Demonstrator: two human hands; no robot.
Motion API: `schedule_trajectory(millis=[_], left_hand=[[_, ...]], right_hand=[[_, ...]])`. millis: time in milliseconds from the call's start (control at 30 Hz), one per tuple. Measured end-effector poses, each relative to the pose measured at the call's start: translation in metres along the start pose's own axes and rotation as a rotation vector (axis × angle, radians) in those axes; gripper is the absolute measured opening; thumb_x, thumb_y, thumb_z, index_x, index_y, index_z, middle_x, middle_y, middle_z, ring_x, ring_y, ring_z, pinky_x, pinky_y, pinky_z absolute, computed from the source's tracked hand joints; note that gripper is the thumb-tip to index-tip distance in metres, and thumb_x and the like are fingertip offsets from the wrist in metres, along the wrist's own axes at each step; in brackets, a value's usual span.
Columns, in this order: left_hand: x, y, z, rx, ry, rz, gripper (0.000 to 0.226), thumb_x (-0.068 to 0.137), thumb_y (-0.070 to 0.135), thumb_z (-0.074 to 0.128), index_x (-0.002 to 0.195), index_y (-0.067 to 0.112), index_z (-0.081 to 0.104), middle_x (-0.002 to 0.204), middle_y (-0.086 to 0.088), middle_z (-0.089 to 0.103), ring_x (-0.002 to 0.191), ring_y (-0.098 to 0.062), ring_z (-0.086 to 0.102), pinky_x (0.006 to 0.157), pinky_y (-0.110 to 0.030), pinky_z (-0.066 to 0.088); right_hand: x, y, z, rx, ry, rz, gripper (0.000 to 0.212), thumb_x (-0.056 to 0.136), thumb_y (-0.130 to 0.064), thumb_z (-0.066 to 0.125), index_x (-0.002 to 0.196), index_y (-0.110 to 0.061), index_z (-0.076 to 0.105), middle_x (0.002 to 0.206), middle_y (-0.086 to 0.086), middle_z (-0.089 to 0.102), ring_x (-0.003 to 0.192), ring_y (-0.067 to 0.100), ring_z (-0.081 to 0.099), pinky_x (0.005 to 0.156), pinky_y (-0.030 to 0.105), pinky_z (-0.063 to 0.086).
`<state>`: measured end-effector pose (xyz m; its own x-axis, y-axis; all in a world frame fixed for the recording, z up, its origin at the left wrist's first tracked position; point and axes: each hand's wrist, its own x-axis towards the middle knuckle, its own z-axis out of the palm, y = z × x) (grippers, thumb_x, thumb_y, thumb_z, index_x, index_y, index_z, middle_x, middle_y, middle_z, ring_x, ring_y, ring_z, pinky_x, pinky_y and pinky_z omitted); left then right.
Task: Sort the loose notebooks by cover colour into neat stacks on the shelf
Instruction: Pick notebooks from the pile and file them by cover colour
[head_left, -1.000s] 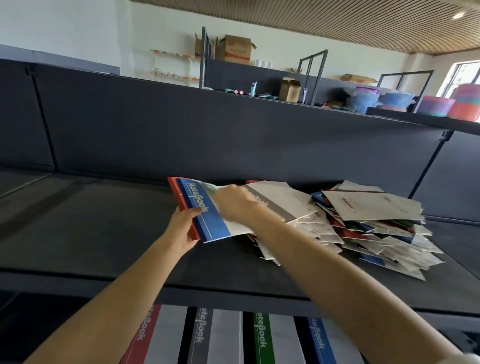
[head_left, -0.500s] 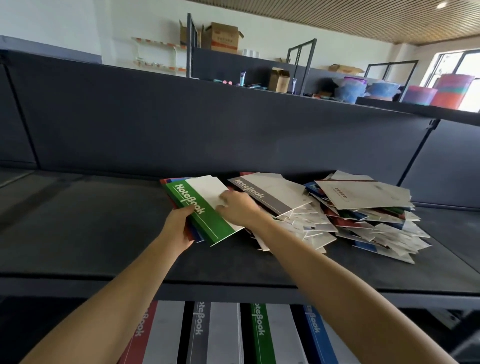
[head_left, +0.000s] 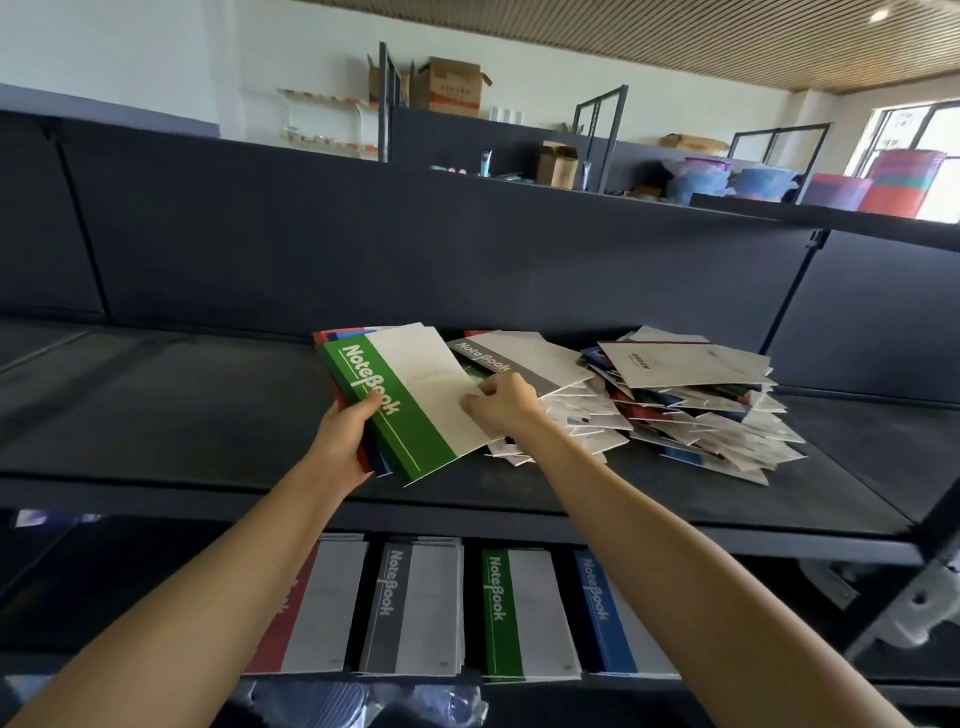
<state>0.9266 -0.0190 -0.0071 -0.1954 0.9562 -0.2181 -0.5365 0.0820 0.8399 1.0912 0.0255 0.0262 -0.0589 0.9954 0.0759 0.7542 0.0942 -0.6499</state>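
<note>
Notebooks, held: a small bundle with a green notebook (head_left: 410, 410) on top and red and blue edges showing under it, tilted, over the front left of the upper shelf (head_left: 156, 415).
Left hand (head_left: 345, 441): grip wrapped round the bundle's left edge, thumb on the green band.
Right hand (head_left: 506, 410): fingers curled, tips at the right edge of the green notebook's white part. Can't tell if the grip pinches it or only touches.
Loose pile (head_left: 701, 415): mixed notebooks heaped untidily on the same shelf, just right of the hands. A grey notebook (head_left: 514, 361) lies on its left end, just beyond the right hand.
Lower shelf: four neat stacks side by side, red stack (head_left: 311, 608), grey stack (head_left: 415, 608), green stack (head_left: 524, 613), blue stack (head_left: 608, 613), left to right.
Background: dark shelf back panel, a cardboard box (head_left: 454, 85) up on a far rack, coloured tubs (head_left: 904, 179) at far right.
</note>
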Motion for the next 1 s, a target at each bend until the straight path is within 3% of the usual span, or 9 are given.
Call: schedule_trajectory(millis=[133,267,500,633,800,900,1000], left_hand=[[-0.022,-0.009,0.003,-0.038,0.038,0.013,0.029,0.097,0.014,0.05,0.125,0.022,0.05,0.107,-0.007,0.064,0.089,-0.025,0.063,0.065,-0.039,0.049],[-0.029,-0.019,0.002,-0.117,0.095,0.037,0.031,0.096,0.01,0.05,0.125,0.023,0.05,0.121,-0.011,0.061,0.104,-0.031,0.06,0.079,-0.048,0.048],[-0.016,-0.021,-0.003,-0.138,0.123,0.005,0.034,0.095,0.009,0.051,0.127,0.021,0.049,0.119,-0.011,0.06,0.104,-0.032,0.059,0.082,-0.049,0.047],[-0.001,-0.014,-0.006,-0.104,0.078,-0.019,0.03,0.096,0.011,0.051,0.123,0.023,0.051,0.111,-0.009,0.063,0.097,-0.03,0.06,0.081,-0.047,0.047],[0.007,-0.009,-0.003,-0.06,0.047,-0.042,0.034,0.096,0.011,0.049,0.128,0.021,0.049,0.105,-0.007,0.063,0.089,-0.026,0.062,0.08,-0.046,0.047],[0.002,-0.007,0.0,-0.033,0.02,-0.047,0.032,0.097,0.01,0.047,0.127,0.02,0.048,0.099,-0.005,0.063,0.084,-0.024,0.061,0.071,-0.043,0.047],[-0.01,-0.008,0.005,-0.039,0.018,-0.032,0.032,0.098,0.01,0.044,0.13,0.017,0.046,0.109,-0.007,0.061,0.081,-0.022,0.059,0.069,-0.044,0.046]], right_hand=[[-0.006,0.013,-0.013,-0.223,0.139,-0.099,0.028,0.094,-0.017,0.046,0.111,-0.004,0.064,0.114,0.014,0.061,0.105,0.032,0.055,0.081,0.034,0.046],[-0.001,0.031,-0.018,-0.302,0.182,-0.08,0.031,0.096,-0.017,0.041,0.115,-0.002,0.059,0.117,0.017,0.056,0.106,0.034,0.054,0.084,0.037,0.048],[0.021,0.036,-0.017,-0.459,0.096,-0.104,0.038,0.097,-0.02,0.044,0.132,-0.009,0.048,0.125,0.012,0.052,0.118,0.031,0.047,0.097,0.043,0.044],[0.032,0.035,-0.021,-0.676,-0.03,-0.093,0.039,0.093,-0.003,0.044,0.132,-0.006,0.047,0.119,0.016,0.059,0.106,0.029,0.058,0.078,0.031,0.046],[0.03,0.02,-0.024,-0.945,0.024,-0.21,0.033,0.093,0.002,0.045,0.125,-0.003,0.052,0.115,0.012,0.062,0.104,0.025,0.062,0.081,0.028,0.05],[0.011,-0.005,-0.02,-1.0,0.032,-0.267,0.032,0.094,0.0,0.044,0.123,-0.003,0.055,0.118,0.012,0.061,0.107,0.027,0.061,0.082,0.032,0.051],[-0.033,-0.035,-0.008,-1.039,0.011,-0.41,0.032,0.094,-0.002,0.044,0.124,-0.005,0.055,0.118,0.011,0.061,0.106,0.029,0.062,0.078,0.033,0.051]])
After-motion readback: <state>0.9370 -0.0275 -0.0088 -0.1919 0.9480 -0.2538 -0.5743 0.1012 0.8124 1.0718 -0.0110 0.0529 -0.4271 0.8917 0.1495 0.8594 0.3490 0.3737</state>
